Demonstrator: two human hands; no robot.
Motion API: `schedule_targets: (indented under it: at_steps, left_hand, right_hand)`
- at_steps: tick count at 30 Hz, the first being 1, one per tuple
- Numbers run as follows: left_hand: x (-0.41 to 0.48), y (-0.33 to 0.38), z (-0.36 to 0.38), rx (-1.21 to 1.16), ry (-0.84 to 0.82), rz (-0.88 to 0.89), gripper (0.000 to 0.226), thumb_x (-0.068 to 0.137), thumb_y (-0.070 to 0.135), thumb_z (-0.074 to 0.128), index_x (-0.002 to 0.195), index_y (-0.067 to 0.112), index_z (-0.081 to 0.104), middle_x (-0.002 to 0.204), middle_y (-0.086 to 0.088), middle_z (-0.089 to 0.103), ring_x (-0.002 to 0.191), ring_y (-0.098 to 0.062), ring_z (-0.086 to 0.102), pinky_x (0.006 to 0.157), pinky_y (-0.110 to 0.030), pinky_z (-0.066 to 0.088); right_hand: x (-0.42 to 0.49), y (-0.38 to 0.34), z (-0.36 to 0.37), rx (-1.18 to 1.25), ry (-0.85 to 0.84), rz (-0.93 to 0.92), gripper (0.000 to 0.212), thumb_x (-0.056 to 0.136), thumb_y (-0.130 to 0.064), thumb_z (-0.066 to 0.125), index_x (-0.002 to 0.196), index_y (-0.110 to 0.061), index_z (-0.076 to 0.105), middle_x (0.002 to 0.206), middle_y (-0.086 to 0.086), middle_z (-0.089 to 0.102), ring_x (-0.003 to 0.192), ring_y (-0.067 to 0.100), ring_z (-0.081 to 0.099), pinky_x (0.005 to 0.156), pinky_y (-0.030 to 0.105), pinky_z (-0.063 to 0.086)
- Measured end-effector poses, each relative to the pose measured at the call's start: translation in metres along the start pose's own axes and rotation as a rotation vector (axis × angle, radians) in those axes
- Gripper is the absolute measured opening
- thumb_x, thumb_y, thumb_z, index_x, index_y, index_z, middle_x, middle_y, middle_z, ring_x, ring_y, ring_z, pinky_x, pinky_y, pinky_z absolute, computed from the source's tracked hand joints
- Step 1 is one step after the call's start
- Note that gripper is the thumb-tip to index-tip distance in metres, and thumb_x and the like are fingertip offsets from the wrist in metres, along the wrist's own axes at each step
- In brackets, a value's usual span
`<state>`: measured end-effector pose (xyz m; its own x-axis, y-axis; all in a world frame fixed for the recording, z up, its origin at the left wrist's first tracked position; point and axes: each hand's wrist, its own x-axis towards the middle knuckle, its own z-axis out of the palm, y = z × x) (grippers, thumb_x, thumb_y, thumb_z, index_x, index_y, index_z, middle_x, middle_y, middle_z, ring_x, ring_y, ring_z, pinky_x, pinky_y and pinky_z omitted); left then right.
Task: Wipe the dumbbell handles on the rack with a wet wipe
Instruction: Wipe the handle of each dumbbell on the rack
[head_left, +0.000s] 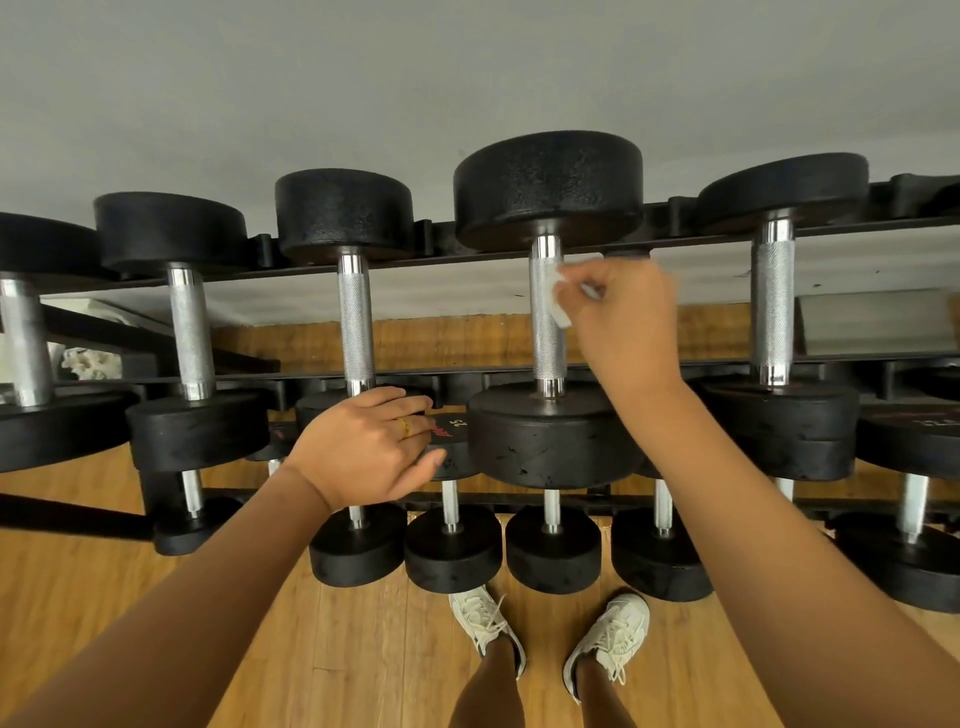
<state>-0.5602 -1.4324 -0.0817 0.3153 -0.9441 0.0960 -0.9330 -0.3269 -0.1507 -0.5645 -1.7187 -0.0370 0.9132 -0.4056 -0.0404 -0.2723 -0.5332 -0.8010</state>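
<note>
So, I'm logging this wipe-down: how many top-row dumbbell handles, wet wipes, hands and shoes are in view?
Top-row dumbbell handles: 5
Wet wipe: 1
Hands: 2 (left hand, right hand)
Shoes: 2
Total: 10

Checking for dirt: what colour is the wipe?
The wipe is white, head view; the right hand holds it on a handle.

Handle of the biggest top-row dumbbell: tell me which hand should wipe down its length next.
Right. The right hand pinches the wet wipe against that handle; the left hand holds no wipe and rests on a neighbouring dumbbell head.
</note>
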Motion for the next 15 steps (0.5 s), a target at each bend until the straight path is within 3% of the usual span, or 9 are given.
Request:
schedule_targets:
  at_steps: [3, 10, 15]
  left_hand:
    - [0.001, 0.0, 0.0, -0.005, 0.005, -0.005, 0.053, 0.108, 0.037, 0.041, 0.09, 0.01, 0.083, 0.094, -0.005, 0.08, 0.105, -0.022, 0.074, 0.1, -0.039, 0.055]
    - [0.001, 0.0, -0.001, -0.009, -0.01, -0.012, 0.054, 0.108, 0.037, 0.04, 0.09, 0.01, 0.083, 0.094, -0.004, 0.08, 0.105, -0.022, 0.074, 0.1, -0.039, 0.055]
    - [0.0, 0.0, -0.001, -0.002, -0.007, -0.002, 0.053, 0.107, 0.037, 0.041, 0.09, 0.009, 0.083, 0.094, -0.005, 0.08, 0.105, -0.023, 0.074, 0.1, -0.039, 0.054]
  right_hand:
    - [-0.009, 0.003, -0.001, -0.032, -0.013, -0.015, 0.021, 0.094, -0.018, 0.07, 0.113, -0.012, 0.075, 0.117, 0.001, 0.073, 0.105, 0.01, 0.068, 0.091, 0.009, 0.042]
    - [-0.004, -0.003, 0.001, 0.003, 0.017, 0.023, 0.021, 0.093, -0.018, 0.07, 0.113, -0.012, 0.075, 0.116, 0.001, 0.073, 0.106, 0.011, 0.068, 0.098, 0.024, 0.05]
    - [-0.03, 0.007, -0.007, -0.047, -0.092, 0.039, 0.021, 0.091, -0.017, 0.072, 0.111, -0.01, 0.075, 0.112, 0.003, 0.074, 0.1, 0.011, 0.069, 0.095, 0.02, 0.048]
